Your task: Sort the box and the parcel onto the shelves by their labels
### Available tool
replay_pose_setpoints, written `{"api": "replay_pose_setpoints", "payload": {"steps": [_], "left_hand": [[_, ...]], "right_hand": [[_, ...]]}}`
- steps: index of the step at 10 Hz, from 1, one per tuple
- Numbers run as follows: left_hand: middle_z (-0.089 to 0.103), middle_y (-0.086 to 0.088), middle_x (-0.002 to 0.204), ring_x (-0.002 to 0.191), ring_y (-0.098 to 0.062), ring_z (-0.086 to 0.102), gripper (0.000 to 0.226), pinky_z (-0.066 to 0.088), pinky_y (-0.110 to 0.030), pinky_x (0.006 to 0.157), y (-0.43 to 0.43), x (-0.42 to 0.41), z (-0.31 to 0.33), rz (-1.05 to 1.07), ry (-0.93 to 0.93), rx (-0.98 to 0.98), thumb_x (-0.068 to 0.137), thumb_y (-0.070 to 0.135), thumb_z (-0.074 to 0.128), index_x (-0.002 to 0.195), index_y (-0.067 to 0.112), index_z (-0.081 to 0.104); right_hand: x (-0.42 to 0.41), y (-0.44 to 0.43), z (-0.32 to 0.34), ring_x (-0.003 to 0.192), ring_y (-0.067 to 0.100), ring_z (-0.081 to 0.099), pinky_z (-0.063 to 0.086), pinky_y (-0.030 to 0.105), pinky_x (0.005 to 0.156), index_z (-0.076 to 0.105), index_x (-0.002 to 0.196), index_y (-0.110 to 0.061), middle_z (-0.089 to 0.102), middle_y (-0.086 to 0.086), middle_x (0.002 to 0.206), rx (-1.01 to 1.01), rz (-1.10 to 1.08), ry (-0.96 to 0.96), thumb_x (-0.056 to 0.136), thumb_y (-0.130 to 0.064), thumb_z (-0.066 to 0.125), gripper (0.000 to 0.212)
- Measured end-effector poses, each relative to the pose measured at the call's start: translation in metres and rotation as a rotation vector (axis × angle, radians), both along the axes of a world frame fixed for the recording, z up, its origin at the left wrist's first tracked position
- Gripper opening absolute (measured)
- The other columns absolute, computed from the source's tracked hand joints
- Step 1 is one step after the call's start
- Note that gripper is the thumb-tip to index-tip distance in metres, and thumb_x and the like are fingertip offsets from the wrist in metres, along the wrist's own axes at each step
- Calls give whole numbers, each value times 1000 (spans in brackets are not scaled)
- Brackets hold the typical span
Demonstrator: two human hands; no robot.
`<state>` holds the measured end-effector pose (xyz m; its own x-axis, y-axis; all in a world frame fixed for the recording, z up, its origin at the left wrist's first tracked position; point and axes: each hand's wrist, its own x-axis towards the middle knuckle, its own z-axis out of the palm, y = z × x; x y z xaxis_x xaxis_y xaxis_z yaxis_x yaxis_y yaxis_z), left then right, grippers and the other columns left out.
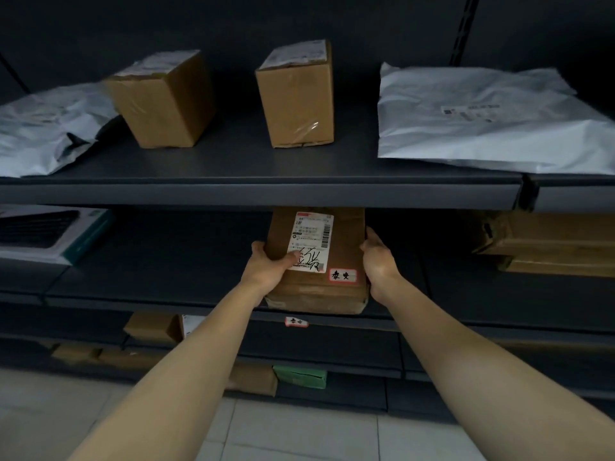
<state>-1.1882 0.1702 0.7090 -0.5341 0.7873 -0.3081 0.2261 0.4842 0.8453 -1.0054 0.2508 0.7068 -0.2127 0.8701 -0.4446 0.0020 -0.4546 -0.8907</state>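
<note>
A flat brown cardboard box [346, 241] lies at the front of the dark middle shelf [173, 261], its far end under the shelf above. It carries a white shipping label with handwriting and a small red-bordered sticker. My left hand [269, 264] grips its left side, thumb on the label. My right hand [377, 257] presses against its right side. A matching red-bordered tag [296, 322] is stuck on the shelf's front edge just below the box.
The upper shelf [259, 191] holds two upright brown boxes [163, 101] [298, 94] and grey plastic parcels at left [50, 134] and right [482, 118]. A white-and-teal flat box [50, 237] lies at middle left, stacked brown boxes [552, 244] at right. Lower shelves hold several cartons.
</note>
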Motion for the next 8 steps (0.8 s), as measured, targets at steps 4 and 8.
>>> {"api": "replay_pose_setpoints", "payload": {"steps": [4,8], "left_hand": [[54,-10,129,98,-23,56,76,47,-39,82,8,-10,-16,-47,-14,-63,82,46,70,138,15,31],[34,-17,146,126,-35,46,85,43,-37,89,-1,-1,7,2,170,-7,84,51,65,147,11,25]], "right_hand": [[-8,-1,-16,98,23,65,55,44,84,38,145,-39,64,3,117,21,9,-53,106,-21,28,45],[-16,-11,15,115,25,60,50,33,89,49,140,-17,59,9,133,298,18,-219,100,-24,49,41]]}}
